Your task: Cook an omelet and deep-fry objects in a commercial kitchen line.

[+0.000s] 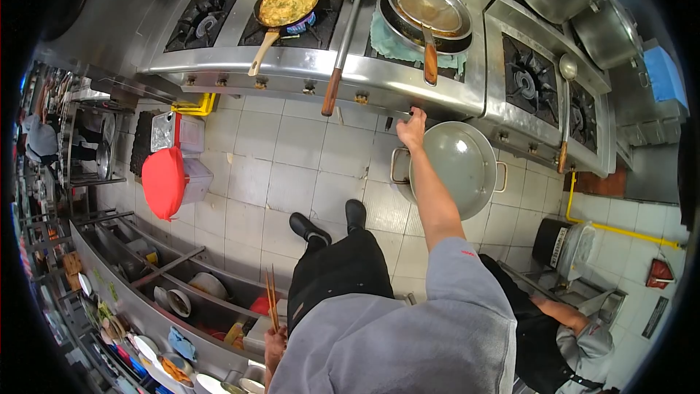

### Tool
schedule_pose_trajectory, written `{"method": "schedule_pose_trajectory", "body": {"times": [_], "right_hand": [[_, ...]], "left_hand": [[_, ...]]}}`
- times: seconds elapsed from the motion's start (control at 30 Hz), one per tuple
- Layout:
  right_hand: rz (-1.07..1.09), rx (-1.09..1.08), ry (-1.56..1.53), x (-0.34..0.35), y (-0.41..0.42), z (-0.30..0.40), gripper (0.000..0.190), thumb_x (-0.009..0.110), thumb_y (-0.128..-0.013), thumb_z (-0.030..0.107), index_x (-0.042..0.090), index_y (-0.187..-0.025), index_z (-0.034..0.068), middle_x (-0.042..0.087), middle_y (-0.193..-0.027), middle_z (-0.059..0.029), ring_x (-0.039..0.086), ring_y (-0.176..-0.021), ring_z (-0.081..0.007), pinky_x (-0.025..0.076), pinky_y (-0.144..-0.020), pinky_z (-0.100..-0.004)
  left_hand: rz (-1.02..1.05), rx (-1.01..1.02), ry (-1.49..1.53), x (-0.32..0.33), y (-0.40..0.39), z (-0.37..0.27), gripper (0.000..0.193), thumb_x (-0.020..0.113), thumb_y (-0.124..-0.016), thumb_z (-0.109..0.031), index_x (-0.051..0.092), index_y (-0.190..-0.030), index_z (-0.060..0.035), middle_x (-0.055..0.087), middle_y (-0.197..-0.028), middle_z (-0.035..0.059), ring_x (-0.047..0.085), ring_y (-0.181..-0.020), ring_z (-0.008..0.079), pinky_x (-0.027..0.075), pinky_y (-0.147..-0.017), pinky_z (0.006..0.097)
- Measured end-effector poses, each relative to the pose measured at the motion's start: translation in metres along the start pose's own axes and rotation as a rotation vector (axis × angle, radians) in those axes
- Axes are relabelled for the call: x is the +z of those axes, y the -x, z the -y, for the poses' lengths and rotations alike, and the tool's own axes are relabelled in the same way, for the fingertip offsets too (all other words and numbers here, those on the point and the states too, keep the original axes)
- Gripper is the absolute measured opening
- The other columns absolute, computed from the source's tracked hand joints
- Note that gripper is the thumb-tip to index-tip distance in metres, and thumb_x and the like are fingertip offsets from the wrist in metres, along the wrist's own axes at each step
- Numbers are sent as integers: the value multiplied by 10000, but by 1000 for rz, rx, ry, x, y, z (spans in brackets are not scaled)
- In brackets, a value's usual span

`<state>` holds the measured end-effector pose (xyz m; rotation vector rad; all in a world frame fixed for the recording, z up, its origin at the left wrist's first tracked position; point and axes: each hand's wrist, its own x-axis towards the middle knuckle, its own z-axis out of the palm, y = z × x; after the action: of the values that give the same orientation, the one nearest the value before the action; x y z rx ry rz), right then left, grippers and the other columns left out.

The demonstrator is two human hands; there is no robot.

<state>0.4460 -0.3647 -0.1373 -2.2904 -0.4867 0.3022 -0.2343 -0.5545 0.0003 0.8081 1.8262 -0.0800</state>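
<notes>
My right hand [412, 123] reaches out to a control knob on the front of the steel gas range [262, 63], its fingers on the knob. Low in the view, my left hand [275, 343] holds a pair of long wooden chopsticks [271, 300] upright. A frying pan [270, 38] with a pale handle stands over a blue flame and holds a yellow omelette-like food [288, 4]. Right of it lies a long ladle [346, 33] with a wooden handle. Stacked pans [466, 22] and a round strainer [430, 63] sit on a green cloth [387, 38].
A large two-handled pot [458, 169] stands below the range, right of my forearm. Plastic bins [191, 131], one under a red cover [164, 183], are at left. Steel shelving [219, 262] runs behind at lower left. A co-worker [579, 345] is close at lower right.
</notes>
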Motion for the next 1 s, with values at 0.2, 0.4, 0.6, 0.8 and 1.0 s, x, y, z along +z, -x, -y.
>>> {"method": "schedule_pose_trajectory", "body": {"times": [0.2,0.4,0.6,0.8,1.0], "right_hand": [[206,-95,128,-6,5,-2,519,635,-714,102,465,-1199,33,408,-1308,-177,444,-1175,-375,390,-974,-408],[67,-123,226,-9,12,1,581,609,-710,70,412,-1256,25,366,-1346,-157,456,-1152,-368,426,-952,-416],[71,-59,266,-9,6,-5,639,620,-698,71,375,-1282,-15,359,-1349,-198,465,-1159,-370,431,-953,-409],[118,5,209,-10,1,-11,650,618,-722,104,353,-1296,-45,375,-1321,-256,435,-1185,-400,397,-990,-398],[95,-20,151,-2,-9,-26,667,621,-713,103,340,-1296,-61,386,-1293,-287,426,-1191,-409,388,-997,-402]], "left_hand": [[-63,-95,9,4,6,-1,179,627,-850,-221,571,-795,-59,437,-532,-16,389,-413,84,305,-364,241],[-37,-40,36,4,10,1,185,617,-857,-223,572,-793,-56,450,-531,-14,401,-411,84,308,-367,239],[-4,-14,64,8,9,6,184,605,-864,-207,584,-796,-38,473,-541,-11,418,-413,83,313,-371,242],[-29,21,-2,7,2,20,177,591,-866,-189,586,-783,-32,465,-542,-17,416,-445,86,321,-406,260],[-36,3,-66,9,3,12,204,580,-870,-194,569,-733,-44,437,-524,-26,408,-448,86,309,-409,262]]}}
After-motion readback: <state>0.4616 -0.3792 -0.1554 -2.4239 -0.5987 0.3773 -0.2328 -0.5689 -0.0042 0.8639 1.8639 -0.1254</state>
